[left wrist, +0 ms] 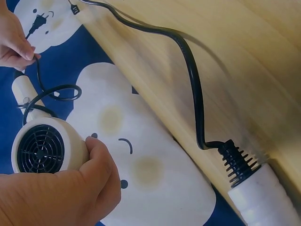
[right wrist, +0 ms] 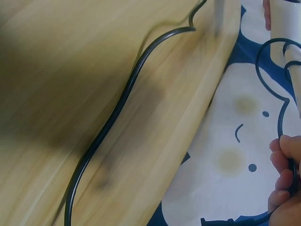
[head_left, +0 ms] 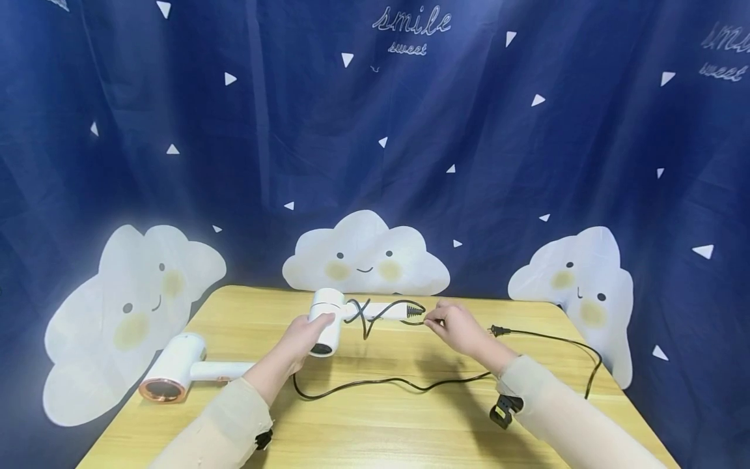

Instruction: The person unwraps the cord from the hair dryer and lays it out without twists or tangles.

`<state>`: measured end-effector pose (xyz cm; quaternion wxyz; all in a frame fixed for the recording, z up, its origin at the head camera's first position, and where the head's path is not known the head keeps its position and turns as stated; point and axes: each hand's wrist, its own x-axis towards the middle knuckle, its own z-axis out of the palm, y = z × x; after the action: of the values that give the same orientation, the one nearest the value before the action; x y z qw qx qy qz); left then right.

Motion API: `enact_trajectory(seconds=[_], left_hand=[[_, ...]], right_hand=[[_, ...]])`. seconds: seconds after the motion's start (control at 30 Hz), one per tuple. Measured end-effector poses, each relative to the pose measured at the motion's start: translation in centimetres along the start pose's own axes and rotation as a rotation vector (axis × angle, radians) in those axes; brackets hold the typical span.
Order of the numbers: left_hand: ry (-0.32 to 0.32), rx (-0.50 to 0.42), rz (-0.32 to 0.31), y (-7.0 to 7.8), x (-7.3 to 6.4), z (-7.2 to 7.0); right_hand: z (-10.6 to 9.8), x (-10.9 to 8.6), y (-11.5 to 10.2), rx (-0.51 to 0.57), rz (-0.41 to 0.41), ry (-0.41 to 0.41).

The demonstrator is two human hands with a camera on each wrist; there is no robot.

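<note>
In the head view my left hand (head_left: 302, 337) grips the barrel of a white hair dryer (head_left: 328, 301), raised over the far part of the table. Its handle points right, with a black cord (head_left: 366, 326) looped loosely around it. The round black intake grille (left wrist: 41, 149) faces the left wrist camera. My right hand (head_left: 459, 329) pinches the cord just past the handle's end, fingertips curled together; the right wrist view shows this cord (right wrist: 281, 123) running up to the loops. A black plug (left wrist: 40, 21) shows beside the right hand in the left wrist view.
A second white hair dryer (head_left: 190, 348) with a copper-coloured nozzle ring lies on the wooden table (head_left: 375, 430) at left. Its black cord (head_left: 387, 380) runs across to the right, beneath my right arm. Another plug (head_left: 499, 330) lies at right. A blue cloud-print curtain (head_left: 375, 176) hangs behind.
</note>
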<state>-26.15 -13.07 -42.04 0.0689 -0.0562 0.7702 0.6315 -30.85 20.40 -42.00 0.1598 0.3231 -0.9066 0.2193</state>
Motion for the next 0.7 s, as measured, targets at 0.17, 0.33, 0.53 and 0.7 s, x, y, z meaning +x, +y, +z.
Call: enact_trajectory(seconds=[0.17,0.33,0.53,0.7], left_hand=[[-0.004,-0.001,0.0,0.0,0.1,-0.1],[0.009,0.0,0.0,0.0,0.1,-0.3],[0.024,0.009,-0.013,-0.3,0.2,-0.4],[0.026,0.003,-0.011,-0.6,0.4,-0.5]], right_hand=[[-0.1,-0.2,-0.7,-0.014,-0.05,-0.012],[-0.2,-0.5,-1.3,-0.007,-0.112,-0.024],[-0.3,-0.7,-2.2,0.01,-0.185,-0.046],[-0.8,-0.8,-3.2,0.025,-0.202,-0.088]])
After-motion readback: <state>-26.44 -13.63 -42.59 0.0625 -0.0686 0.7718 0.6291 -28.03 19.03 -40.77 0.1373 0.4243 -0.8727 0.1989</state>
